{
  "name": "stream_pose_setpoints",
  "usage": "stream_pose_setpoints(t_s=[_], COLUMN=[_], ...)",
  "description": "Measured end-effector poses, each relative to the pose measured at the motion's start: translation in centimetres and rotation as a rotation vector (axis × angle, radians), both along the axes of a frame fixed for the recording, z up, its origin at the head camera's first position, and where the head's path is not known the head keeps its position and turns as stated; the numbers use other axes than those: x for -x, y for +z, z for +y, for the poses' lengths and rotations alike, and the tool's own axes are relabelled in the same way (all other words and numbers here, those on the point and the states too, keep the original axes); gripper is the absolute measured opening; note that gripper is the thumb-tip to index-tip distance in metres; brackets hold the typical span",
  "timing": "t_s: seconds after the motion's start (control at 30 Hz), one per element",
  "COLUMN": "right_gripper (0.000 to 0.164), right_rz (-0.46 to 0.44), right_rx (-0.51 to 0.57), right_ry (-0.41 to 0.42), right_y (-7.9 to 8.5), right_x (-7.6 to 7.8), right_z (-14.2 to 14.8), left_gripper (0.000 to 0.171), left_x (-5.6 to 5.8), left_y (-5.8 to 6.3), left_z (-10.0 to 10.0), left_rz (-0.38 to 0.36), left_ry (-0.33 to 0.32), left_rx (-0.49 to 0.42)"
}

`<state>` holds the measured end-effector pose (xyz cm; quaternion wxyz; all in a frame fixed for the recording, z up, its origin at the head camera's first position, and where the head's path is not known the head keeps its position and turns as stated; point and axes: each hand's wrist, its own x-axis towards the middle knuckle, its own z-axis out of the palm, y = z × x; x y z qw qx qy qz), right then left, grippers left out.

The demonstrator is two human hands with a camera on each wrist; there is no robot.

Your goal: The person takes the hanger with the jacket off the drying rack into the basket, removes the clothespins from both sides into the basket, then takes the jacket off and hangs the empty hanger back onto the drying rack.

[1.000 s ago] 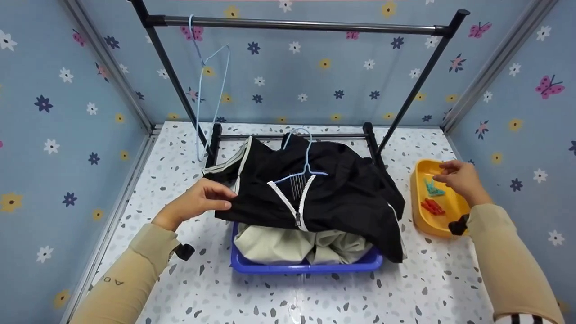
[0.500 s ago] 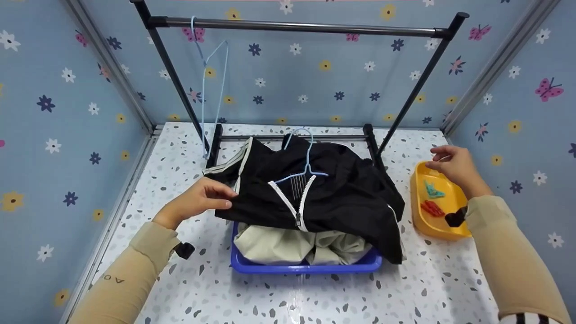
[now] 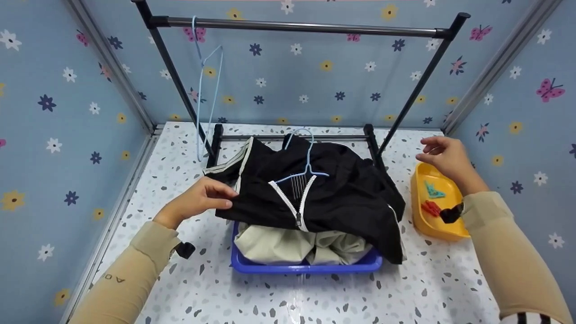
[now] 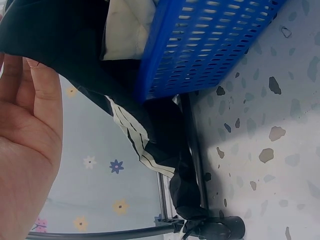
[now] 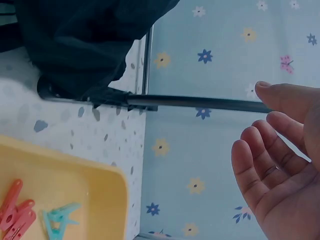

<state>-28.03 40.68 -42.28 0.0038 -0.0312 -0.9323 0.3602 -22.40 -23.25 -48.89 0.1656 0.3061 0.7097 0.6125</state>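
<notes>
A black jacket [image 3: 355,189] with a white front zipper lies over a blue basket [image 3: 310,270]. A light blue clothes hanger [image 3: 308,155] is in its neck opening, the hook pointing away from me. At the jacket's left edge, my left hand [image 3: 195,200] pinches the black cloth; in the left wrist view, its fingers [image 4: 42,95] go behind the fabric. My right hand [image 3: 443,157] hovers above the far end of a yellow tray [image 3: 418,220], fingers loosely bent and nothing in them. Teal clothespins [image 3: 433,191] and red clothespins [image 3: 431,208] lie in that tray.
Behind the jacket stands a black clothes rack [image 3: 297,26]. A bare light blue hanger [image 3: 209,103] hangs near the left end of its rail. Pale green cloth [image 3: 274,245] fills the basket. Flowered walls [image 3: 54,135] close in the speckled table [image 3: 189,292].
My right hand has risen from over the tray and moved away from me and slightly left. The bare hanger sways on the rail. My left hand and the jacket have stayed put.
</notes>
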Motion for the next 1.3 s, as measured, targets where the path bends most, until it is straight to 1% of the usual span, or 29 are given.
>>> stream_pose_setpoints(t_s=[0.27,0.37,0.47,0.63,0.8,1.07,1.3], right_gripper=[0.044,0.043,0.043,0.041,0.041,0.040,0.039], right_rz=[0.060,0.078,0.114,0.180,0.191,0.232,0.242], right_rx=[0.009,0.015,0.023,0.048,0.080,0.130,0.172], right_ry=[0.066,0.087,0.116,0.178,0.219,0.296,0.349], right_y=[1.3,1.8,2.2,2.7,3.1,3.9,4.9], right_x=[-0.5,-0.8,-1.0,-1.1,-1.1,-1.5,-1.7], right_z=[-2.1,-2.9,-3.8,-5.2,-6.5,-8.8,-11.3], left_gripper=[0.025,0.029,0.034,0.038,0.038,0.034,0.040], left_x=[0.0,0.0,0.0,0.0,0.1,0.1,0.1], left_y=[0.0,0.0,0.0,0.0,0.0,0.0,0.2], left_z=[0.0,0.1,0.1,0.1,0.2,0.2,0.1], left_rz=[0.000,-0.017,-0.030,-0.030,-0.031,-0.017,-0.020], left_ry=[-0.003,-0.009,-0.012,-0.008,-0.010,0.002,0.000], left_rx=[-0.002,-0.010,-0.011,-0.015,-0.022,-0.006,-0.008])
